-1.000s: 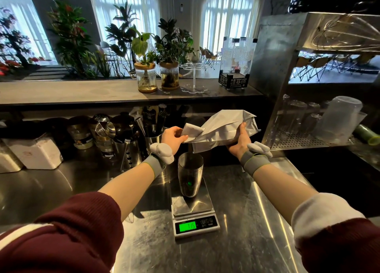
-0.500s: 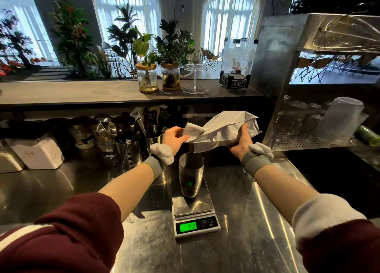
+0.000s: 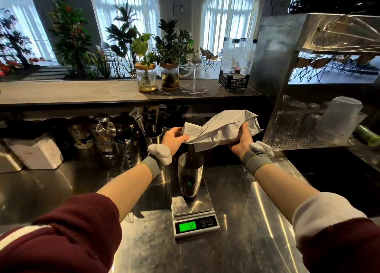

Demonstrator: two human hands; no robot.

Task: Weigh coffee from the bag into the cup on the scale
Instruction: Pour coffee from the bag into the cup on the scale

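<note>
We are in the pouring step. Our left hand (image 3: 173, 138) pinches the mouth end of the crumpled white paper coffee bag (image 3: 223, 126), thumb underneath and fingers curled over the folded lip. Our right hand (image 3: 241, 142) grips the bag's fuller rear end from below, thumb up along its near face. Between the two grips the bag lies tilted, sloping down from the right grip to the left one, so its mouth is the lower end.

The tall tapered steel cup (image 3: 190, 176) stands just below the left grip and a little to its right, apart from the bag, with the mouth hanging above its rim. Under the cup sits the flat steel kitchen scale (image 3: 192, 208). Nearer to us than both grips, its green lit display (image 3: 187, 225) shows dark digits that we cannot read with certainty. Whether coffee is falling right now we cannot tell: the gap between mouth and rim is small and dark.

We judge the weighing under way and not finished, since the bag is raised and tipped and neither hand is free. The next move calls for fine control, not force. The right grip lifts or lowers the rear end to set the flow, the left grip aims the lip inside the rim, and our eyes go to the display. Near the target we should level the bag in small taps, because an overshoot means taking coffee back out.
</note>
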